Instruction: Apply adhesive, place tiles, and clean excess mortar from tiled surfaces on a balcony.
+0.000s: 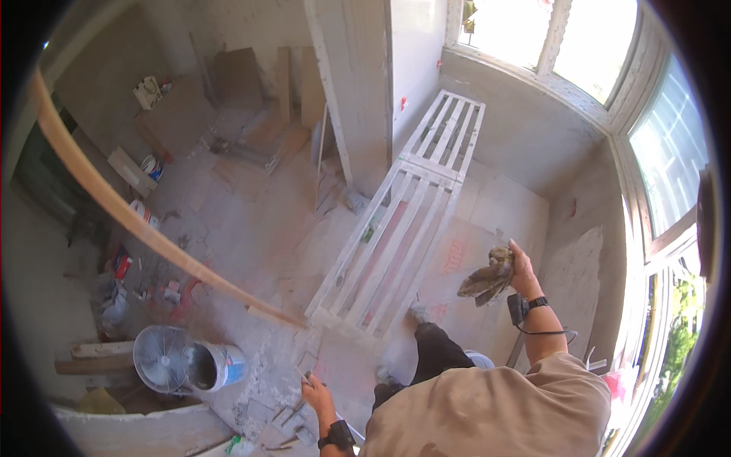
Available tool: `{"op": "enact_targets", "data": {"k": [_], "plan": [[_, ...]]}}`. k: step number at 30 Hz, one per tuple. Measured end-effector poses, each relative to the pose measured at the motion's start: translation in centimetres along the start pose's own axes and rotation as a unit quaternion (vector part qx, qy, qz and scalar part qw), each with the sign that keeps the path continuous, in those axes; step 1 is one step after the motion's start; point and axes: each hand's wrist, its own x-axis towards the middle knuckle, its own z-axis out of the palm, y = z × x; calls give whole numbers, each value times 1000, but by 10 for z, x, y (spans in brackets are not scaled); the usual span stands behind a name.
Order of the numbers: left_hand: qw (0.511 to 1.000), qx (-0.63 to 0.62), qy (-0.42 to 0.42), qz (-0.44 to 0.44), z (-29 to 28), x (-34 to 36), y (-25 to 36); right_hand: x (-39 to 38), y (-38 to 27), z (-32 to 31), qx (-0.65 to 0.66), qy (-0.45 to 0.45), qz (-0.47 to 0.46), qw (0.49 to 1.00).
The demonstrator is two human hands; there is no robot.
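My right hand [522, 273] is closed around a crumpled, dirty brown cloth [487, 283], held out to the right above the floor. Lower down on the left, my left hand [317, 394] has its fingers curled around something small. A thin bent piece shows just above those fingers, but its kind is unclear. Between and beyond my hands stretches a long, white-spattered slatted platform [397, 232], which neither hand touches. My shoe [419, 311] is beside its near end.
A long wooden strip [145, 228] crosses the left side. Near its lower end are a plaster-stained bucket [228, 367] and a clear tub [158, 358]. Debris [285, 423] litters the floor by my left hand. Boards [237, 76] lean at the back; windows [586, 46] line the right.
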Motion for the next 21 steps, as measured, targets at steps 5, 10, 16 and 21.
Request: {"op": "enact_targets", "data": {"k": [5,10,16,21], "plan": [[995,78,-57,-2,64,30,-19,86,-10,18,8,-5,0,1000],[975,99,-173,-93,125,43,18,185,-37,38,-19,53,9,998],[941,187,-275,-57,195,59,103,301,-95,48,-66,101,5,993],[923,283,-261,-10,228,71,137,389,-116,63,-146,120,15,982]]}}
